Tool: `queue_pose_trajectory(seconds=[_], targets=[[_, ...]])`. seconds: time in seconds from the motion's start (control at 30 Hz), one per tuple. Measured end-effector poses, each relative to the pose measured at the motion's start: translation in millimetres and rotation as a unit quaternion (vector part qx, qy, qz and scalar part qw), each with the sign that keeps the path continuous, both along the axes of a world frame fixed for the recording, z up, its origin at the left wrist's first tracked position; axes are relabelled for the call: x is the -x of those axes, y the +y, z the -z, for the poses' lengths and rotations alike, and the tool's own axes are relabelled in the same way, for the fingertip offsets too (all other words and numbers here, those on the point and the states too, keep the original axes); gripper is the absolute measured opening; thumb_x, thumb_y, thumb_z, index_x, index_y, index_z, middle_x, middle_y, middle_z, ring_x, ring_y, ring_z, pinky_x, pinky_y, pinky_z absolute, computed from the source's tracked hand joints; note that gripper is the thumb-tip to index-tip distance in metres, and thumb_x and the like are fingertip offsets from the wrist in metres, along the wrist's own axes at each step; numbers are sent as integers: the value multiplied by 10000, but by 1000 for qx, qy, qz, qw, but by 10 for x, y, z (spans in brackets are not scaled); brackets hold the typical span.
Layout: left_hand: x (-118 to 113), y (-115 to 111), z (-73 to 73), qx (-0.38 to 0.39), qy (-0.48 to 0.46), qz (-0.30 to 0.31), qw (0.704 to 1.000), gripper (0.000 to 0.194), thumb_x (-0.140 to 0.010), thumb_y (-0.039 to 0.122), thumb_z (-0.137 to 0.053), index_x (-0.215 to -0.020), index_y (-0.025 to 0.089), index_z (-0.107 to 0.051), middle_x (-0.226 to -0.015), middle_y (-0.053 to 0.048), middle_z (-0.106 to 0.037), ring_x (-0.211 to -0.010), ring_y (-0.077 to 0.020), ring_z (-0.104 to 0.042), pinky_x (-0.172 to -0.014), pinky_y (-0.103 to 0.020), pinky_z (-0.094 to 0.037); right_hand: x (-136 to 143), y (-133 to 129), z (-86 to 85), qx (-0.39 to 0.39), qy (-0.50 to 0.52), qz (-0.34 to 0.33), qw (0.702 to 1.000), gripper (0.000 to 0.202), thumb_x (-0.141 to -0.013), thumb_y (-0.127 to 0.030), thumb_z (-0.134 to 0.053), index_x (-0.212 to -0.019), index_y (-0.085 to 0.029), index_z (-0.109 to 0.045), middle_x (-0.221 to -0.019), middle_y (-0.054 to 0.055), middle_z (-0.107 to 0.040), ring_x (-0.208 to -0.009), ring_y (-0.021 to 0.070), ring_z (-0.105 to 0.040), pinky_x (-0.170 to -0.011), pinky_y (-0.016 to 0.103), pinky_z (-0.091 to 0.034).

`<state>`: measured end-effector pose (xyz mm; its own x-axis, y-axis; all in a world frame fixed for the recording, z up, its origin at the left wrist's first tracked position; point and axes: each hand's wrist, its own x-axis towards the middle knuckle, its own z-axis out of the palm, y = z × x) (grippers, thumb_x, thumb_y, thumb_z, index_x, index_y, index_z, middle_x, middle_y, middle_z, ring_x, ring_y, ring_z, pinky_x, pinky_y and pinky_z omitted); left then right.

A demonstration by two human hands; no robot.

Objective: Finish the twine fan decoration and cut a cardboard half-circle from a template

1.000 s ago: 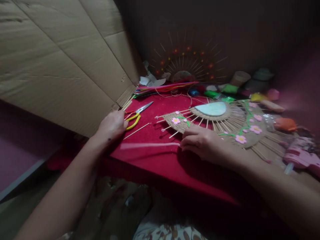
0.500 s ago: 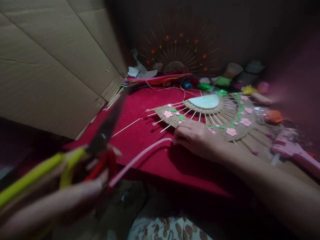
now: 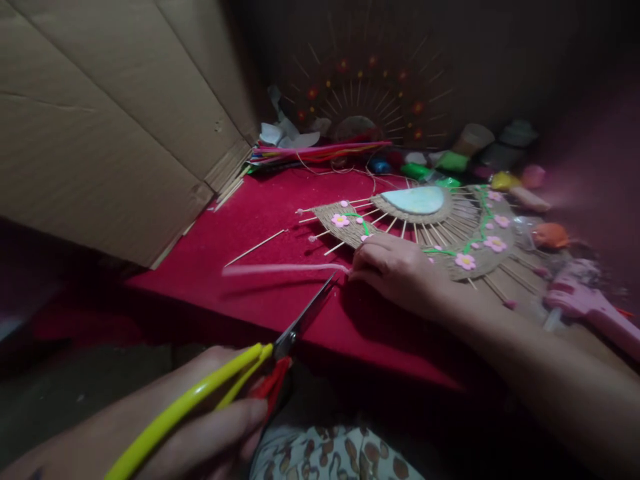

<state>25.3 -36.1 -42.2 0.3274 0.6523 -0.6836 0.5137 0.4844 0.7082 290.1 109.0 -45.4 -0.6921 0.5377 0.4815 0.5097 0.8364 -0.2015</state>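
My left hand (image 3: 220, 423) is wrapped round the handles of scissors (image 3: 286, 341), one yellow and one red. Their blades look nearly closed, and the tips reach the pink pipe cleaner (image 3: 285, 268) close to my right hand (image 3: 397, 270). That hand pinches one end of the pipe cleaner, whose free length stretches left over the red cloth. Behind my right fingers lies a fan-shaped twine-and-stick craft (image 3: 345, 230) with pink flowers and a green vine; my hand and wrist cover part of it. A pale blue half-disc (image 3: 415, 200) sits at its centre.
A thin stick (image 3: 255, 248) lies on the red-covered table (image 3: 280, 300). Cardboard (image 3: 125, 133) stands at the left. Several coloured pipe cleaners (image 3: 325, 152) lie at the back, before a darker flowered fan (image 3: 360, 100). On the right is a pink glue gun (image 3: 585, 300).
My left hand has swung the scissors right and their tips now meet the pipe cleaner. The pipe cleaner's left end has left my left hand and risen. My right hand stays pinched.
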Motion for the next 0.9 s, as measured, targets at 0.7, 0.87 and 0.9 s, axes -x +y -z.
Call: queue_pose_trajectory(seconds=[0.7, 0.87, 0.9], targets=[[-199, 255, -257, 31, 48, 42, 997, 441, -781, 596, -466, -665, 177, -539, -425, 6, -495, -376, -79, -433, -396, -164, -336, 20, 13, 54, -5, -8, 19, 1000, 131, -807, -171, -580, -678, -147, -584, -692, 45, -602, -674, 138, -516, -621, 269, -406], [-213, 330, -224, -13, 40, 79, 996, 439, -778, 618, -463, -737, 190, -553, -464, 8, -532, -400, -102, -464, -399, -180, -355, 18, 8, 60, -22, -3, 12, 1000, 134, -808, -155, -580, -675, -137, -582, -699, 50, -603, -680, 141, -518, -622, 264, -412], [-222, 347, -237, -22, 41, 81, 996, 451, -782, 622, -454, -708, 188, -551, -463, 6, -533, -401, -102, -463, -403, -184, -356, 19, 7, 62, -27, -4, 12, 1000, 135, -807, -156, -584, -674, -133, -581, -705, 54, -604, -683, 142, -520, -625, 264, -415]])
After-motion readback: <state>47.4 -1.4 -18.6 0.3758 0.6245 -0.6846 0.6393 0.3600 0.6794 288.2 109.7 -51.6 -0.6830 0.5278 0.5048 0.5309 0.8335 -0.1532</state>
